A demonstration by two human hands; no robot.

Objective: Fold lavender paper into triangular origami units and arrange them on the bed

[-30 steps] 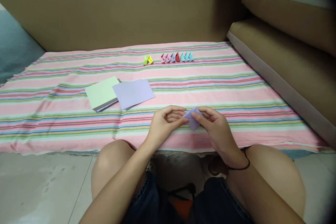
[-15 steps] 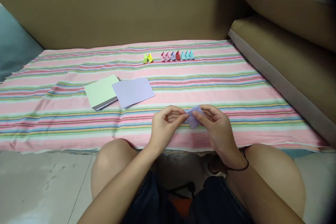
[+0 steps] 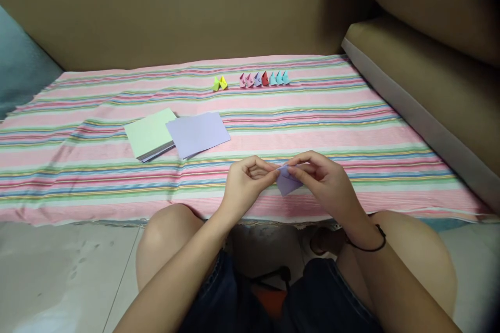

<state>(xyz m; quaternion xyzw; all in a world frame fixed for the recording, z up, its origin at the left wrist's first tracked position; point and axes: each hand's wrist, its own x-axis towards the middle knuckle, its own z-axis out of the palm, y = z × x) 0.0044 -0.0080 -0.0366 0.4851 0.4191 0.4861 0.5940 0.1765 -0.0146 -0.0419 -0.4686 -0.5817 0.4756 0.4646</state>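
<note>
A small folded lilac paper piece [image 3: 288,182] is pinched between both hands just above the near edge of the striped cloth [image 3: 351,130]. My left hand [image 3: 246,184] grips its left corner with thumb and fingertips. My right hand [image 3: 326,179] curls over its top and right side, fingers closed on it. A black band sits on my right wrist.
Two stacks of paper lie to the left: a green-topped one [image 3: 150,132] and a lilac one [image 3: 197,133]. A row of small folded pieces, yellow [image 3: 219,83] through pink, purple, red and blue [image 3: 265,79], stands at the back. Brown cushions [image 3: 422,67] rise on the right.
My right hand has moved up and over the top of the lilac piece, flattening its upper point. The left hand holds roughly the same place.
</note>
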